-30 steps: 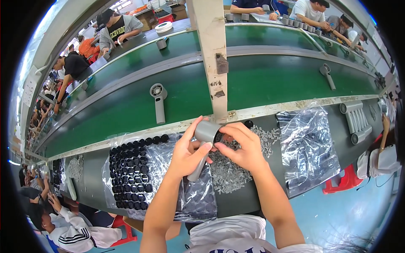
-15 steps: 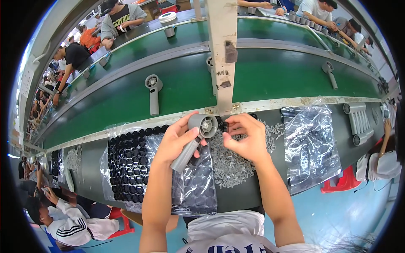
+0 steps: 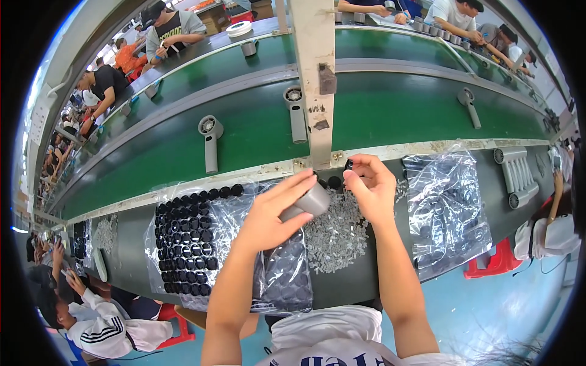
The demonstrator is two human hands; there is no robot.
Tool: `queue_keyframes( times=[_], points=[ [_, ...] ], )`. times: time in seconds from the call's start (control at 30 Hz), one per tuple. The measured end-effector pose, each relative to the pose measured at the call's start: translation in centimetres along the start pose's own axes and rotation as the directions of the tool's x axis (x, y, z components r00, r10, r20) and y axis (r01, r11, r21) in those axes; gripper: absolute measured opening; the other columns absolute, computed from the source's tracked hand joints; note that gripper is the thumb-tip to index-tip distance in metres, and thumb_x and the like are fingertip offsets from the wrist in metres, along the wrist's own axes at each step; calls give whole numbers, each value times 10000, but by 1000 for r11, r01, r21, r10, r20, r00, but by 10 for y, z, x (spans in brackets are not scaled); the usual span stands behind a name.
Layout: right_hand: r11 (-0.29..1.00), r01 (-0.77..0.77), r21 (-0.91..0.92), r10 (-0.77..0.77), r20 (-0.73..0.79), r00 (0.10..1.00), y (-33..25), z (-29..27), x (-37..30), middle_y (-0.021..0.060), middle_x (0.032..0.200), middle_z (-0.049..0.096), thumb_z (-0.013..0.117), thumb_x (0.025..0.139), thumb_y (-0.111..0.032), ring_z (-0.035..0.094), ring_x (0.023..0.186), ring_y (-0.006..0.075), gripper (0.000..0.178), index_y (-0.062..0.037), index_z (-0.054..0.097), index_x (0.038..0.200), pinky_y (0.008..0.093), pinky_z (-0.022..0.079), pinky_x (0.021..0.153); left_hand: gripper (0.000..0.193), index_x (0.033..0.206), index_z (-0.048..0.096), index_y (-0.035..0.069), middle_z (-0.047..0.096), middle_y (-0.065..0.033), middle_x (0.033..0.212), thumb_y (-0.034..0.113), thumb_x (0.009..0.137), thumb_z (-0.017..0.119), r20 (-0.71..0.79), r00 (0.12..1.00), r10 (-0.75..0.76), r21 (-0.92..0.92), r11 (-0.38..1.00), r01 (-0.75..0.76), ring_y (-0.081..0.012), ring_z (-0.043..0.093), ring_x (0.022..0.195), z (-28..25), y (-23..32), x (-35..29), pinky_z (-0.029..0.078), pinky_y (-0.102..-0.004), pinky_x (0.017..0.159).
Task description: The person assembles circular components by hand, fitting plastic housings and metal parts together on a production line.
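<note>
My left hand (image 3: 271, 216) is wrapped round a grey handheld fan (image 3: 315, 200), now turned so its round head points away from my palm; most of its handle is hidden behind the fingers. Pinched between the thumb and fingers of my right hand (image 3: 375, 186) is a small black round cap (image 3: 348, 165), held apart from the fan. Another black cap (image 3: 334, 182) lies on the bench between my hands. Below them spreads a heap of small grey plastic pieces (image 3: 336, 241). Rows of black caps (image 3: 186, 244) lie on clear plastic to the left.
A green conveyor belt (image 3: 256, 134) crosses beyond the bench, carrying grey fans (image 3: 210, 143). A white post (image 3: 318, 97) stands just past my hands. At right lie a clear plastic sheet (image 3: 448, 213) and several stacked fans (image 3: 517, 174). Co-workers sit across and along the line.
My left hand has rolled the fan over, its grille no longer facing me. My right hand has drawn the black cap up and away. Fans on the belt have shifted left; one emerged from behind the post.
</note>
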State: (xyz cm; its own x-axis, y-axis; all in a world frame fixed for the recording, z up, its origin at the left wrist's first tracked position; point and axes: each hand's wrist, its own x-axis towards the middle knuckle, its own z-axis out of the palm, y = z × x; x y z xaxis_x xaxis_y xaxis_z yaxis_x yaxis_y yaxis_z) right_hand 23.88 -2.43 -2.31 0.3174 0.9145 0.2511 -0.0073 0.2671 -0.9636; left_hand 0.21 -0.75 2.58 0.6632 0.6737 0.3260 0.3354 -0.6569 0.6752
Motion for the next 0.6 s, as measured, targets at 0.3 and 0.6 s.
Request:
queue_keyframes(
  times=[0.3,0.6],
  points=[
    [872,230,-432,-134,241,961,-11,2,0,82,879,702,763,794,-97,641,743,142,271,7,701,1036,295,525,707,717,1552,437,74,611,-140,1420,84,903,741,-223,863,-454,-697,693,184,-240,703,1020,-12,-13,-3,578,-277,618],
    [794,446,-413,-286,394,873,-18,8,-7,116,950,713,719,766,-69,659,859,249,287,-3,731,1045,349,536,775,544,1433,504,70,630,-137,1284,115,936,722,-103,757,-645,-932,328,153,-236,725,963,-8,-32,-5,656,-327,723]
  ],
)
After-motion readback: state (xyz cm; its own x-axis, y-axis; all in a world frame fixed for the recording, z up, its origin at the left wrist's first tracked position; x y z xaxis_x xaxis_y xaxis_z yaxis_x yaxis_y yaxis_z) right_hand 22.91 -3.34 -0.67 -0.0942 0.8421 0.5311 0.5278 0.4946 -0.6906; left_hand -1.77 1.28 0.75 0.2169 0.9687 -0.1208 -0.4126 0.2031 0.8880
